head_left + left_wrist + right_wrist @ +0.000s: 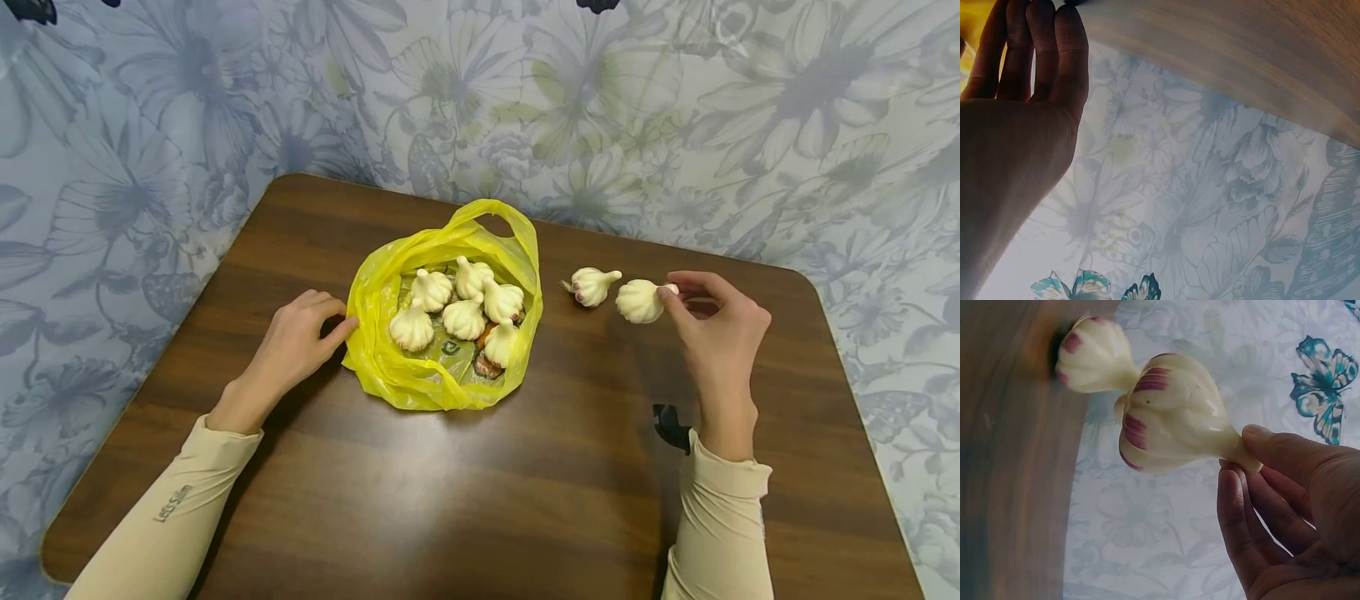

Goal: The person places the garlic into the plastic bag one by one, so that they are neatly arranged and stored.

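Garlic bulbs, several of them, lie inside a yellow plastic bag with its mouth spread wide. At the bag's left rim, my left hand pinches the plastic between thumb and fingers. My right hand holds a garlic bulb by its stem, to the right of the bag. In the right wrist view, that held bulb shows purple streaks, with thumb and fingertips on the stem. Another garlic bulb lies on the table just left of the held one.
Under the bag is a brown wooden table with rounded corners. A flowered wall covering rises behind it. Brownish-orange pieces show in the bag beneath the garlic. A black strap piece sticks out at the right wrist.
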`<state>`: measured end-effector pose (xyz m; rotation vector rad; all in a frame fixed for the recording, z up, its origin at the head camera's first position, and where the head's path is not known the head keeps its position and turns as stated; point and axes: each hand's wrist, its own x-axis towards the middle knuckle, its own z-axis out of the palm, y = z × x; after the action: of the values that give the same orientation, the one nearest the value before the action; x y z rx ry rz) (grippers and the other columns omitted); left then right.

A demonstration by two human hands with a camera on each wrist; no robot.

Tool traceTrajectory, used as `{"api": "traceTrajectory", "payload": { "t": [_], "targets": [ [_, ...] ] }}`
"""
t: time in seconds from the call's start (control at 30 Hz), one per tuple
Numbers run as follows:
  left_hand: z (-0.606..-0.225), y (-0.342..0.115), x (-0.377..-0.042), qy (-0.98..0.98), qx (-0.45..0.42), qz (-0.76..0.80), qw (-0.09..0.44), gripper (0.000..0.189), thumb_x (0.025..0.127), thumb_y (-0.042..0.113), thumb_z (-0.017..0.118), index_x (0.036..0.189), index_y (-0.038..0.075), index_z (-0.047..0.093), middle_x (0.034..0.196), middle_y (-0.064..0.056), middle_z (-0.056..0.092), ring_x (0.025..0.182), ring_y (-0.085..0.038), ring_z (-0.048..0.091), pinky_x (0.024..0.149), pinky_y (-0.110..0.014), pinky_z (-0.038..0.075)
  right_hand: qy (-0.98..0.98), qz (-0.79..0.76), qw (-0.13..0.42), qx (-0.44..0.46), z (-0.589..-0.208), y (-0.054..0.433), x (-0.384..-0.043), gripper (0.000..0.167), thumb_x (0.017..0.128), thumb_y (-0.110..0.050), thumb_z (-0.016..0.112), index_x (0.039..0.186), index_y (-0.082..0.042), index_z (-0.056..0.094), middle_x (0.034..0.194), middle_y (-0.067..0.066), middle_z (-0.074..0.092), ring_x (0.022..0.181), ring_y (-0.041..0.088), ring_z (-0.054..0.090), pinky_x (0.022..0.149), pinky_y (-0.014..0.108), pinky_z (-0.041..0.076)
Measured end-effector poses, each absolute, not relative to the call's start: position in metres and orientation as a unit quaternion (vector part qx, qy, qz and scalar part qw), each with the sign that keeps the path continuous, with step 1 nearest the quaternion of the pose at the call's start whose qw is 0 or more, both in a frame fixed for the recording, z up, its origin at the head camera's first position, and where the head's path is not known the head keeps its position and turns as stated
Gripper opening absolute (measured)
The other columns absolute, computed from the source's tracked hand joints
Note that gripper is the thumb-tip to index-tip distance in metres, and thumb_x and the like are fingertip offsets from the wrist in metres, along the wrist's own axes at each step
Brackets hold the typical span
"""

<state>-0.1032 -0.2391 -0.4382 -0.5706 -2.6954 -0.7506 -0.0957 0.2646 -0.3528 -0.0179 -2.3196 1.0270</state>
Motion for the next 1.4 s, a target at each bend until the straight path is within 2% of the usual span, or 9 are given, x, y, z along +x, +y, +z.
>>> {"api": "traceTrajectory", "payload": {
  "t": [0.23, 0.57, 1.03, 1.4],
  "targets": [
    [-0.438, -0.24, -0.105, -0.935, -0.196, -0.26, 0.139, 0.011, 0.094, 0.012, 0.079, 0.093, 0.001, 0.076, 0.092, -0.013, 0.074, 0.088, -0.03, 0.062, 0.076, -0.047, 0.052, -0.868, 0.405, 0.287, 0.032, -0.344, 0.244, -0.093, 0.019, 0.087, -0.01, 0.087, 0.106, -0.011, 0.084, 0.095, 0.011, 0.079, 0.079, -0.004, 0.068, 0.074, 0.01, 0.053],
    [-0.438, -0.239, -0.106, -0.934, -0.205, -0.256, 0.142, 0.012, 0.094, 0.012, 0.08, 0.093, 0.0, 0.076, 0.092, -0.014, 0.074, 0.088, -0.031, 0.063, 0.076, -0.047, 0.054, -0.866, 0.4, 0.276, 0.119, -0.337, 0.211, -0.091, 0.02, 0.087, -0.006, 0.086, 0.107, -0.006, 0.082, 0.098, 0.009, 0.08, 0.083, -0.004, 0.067, 0.078, 0.012, 0.054],
    [-0.44, -0.24, -0.104, -0.935, -0.199, -0.257, 0.144, 0.011, 0.094, 0.011, 0.08, 0.093, 0.0, 0.076, 0.092, -0.014, 0.074, 0.088, -0.031, 0.063, 0.076, -0.048, 0.054, -0.864, 0.399, 0.266, 0.153, -0.333, 0.183, -0.093, 0.021, 0.087, -0.007, 0.087, 0.107, -0.008, 0.082, 0.098, 0.006, 0.081, 0.083, 0.016, 0.072, 0.078, 0.016, 0.056],
    [-0.439, -0.239, -0.104, -0.934, -0.203, -0.259, 0.142, 0.011, 0.094, 0.011, 0.08, 0.093, 0.0, 0.076, 0.092, -0.014, 0.074, 0.088, -0.031, 0.064, 0.076, -0.048, 0.054, -0.859, 0.407, 0.255, 0.176, -0.328, 0.159, -0.094, 0.019, 0.087, -0.007, 0.086, 0.106, -0.007, 0.082, 0.095, 0.005, 0.08, 0.082, 0.017, 0.072, 0.071, 0.01, 0.052]
  ]
}}
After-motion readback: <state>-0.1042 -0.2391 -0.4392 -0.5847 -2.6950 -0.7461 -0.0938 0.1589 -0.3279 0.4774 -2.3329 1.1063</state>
